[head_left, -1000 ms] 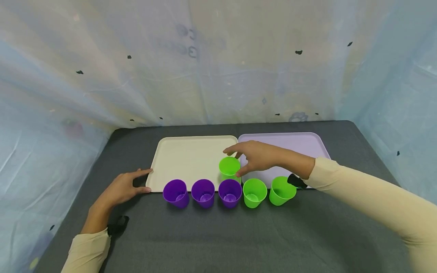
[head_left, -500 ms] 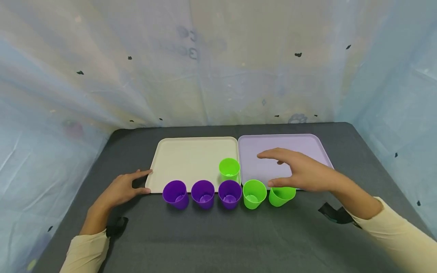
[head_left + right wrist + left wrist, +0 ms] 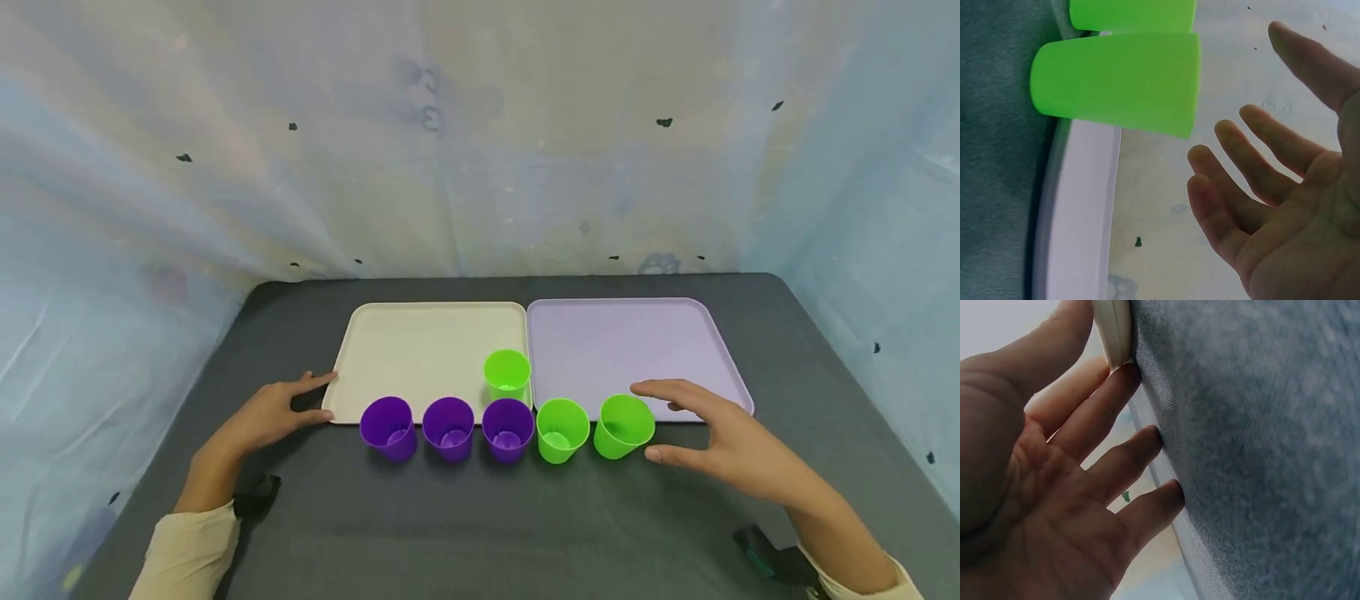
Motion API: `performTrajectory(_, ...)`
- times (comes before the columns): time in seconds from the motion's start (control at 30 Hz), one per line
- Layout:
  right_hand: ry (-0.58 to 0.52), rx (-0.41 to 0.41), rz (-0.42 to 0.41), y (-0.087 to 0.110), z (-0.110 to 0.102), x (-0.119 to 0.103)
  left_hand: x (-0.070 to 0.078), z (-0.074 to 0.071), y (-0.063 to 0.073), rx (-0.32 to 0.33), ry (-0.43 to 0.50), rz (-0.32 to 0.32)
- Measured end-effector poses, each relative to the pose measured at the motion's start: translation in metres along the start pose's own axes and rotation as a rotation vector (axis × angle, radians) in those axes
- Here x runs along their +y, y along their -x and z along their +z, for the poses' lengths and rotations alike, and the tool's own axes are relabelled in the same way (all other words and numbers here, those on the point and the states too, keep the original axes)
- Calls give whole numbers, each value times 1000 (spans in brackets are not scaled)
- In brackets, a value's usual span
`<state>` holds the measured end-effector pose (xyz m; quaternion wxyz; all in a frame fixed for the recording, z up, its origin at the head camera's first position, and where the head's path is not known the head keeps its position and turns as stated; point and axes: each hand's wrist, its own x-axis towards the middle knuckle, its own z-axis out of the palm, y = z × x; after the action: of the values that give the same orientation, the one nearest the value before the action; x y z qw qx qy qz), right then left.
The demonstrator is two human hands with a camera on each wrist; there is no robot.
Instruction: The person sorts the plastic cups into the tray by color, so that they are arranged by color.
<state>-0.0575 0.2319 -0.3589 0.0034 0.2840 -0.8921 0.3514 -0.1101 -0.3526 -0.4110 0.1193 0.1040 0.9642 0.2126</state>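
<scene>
My left hand (image 3: pixel 262 417) rests at the left edge of a cream tray (image 3: pixel 412 350), thumb and index spread along its rim. The left wrist view shows fingertips on the cloth beside the tray's corner (image 3: pixel 1115 331). My right hand (image 3: pixel 727 442) hovers with spread fingers just right of the end green cup (image 3: pixel 624 427), holding nothing. In the right wrist view, that cup (image 3: pixel 1116 81) stands apart from the fingers. Another green cup (image 3: pixel 562 431) is beside it. A third green cup (image 3: pixel 507 375) stands upright in the cream tray's front right corner.
Three purple cups, left (image 3: pixel 388 429), middle (image 3: pixel 448 431) and right (image 3: pixel 507 432), continue the row along the cream tray's front edge. A lavender tray (image 3: pixel 607 342) adjoins the cream one on the right. Dark cloth (image 3: pixel 465 533) covers the table; a pale curtain (image 3: pixel 480 167) hangs behind.
My right hand has withdrawn from above the green cup on the cream tray, moving right and toward me to the end green cup. My left hand and the cups stay put.
</scene>
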Motion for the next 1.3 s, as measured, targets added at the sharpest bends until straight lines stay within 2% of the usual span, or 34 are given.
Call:
performTrajectory(0.1, -3, 9, -16, 7, 2, 5, 1, 1, 0, -15, 4, -10)
performTrajectory(0.33, 42, -21, 56, 10, 1, 17, -1, -2, -2, -23, -9, -46)
performTrajectory(0.5, -22, -66, -8, 5, 5, 23, 1, -4, -1, -22, -2, -54)
performTrajectory(0.77, 33, -99, -38, -3, 5, 30, 4, -3, 0, -16, 6, -64)
performTrajectory(0.93, 53, -133, -9, -1, 5, 33, 2, -2, -3, -8, -5, -62)
performTrajectory(1.1, 36, -107, 1, -1, 7, 33, 1, -2, -5, -7, 1, -54)
performTrajectory(1.3, 3, -83, -34, -4, 13, 31, 2, -2, -4, -14, -18, -49)
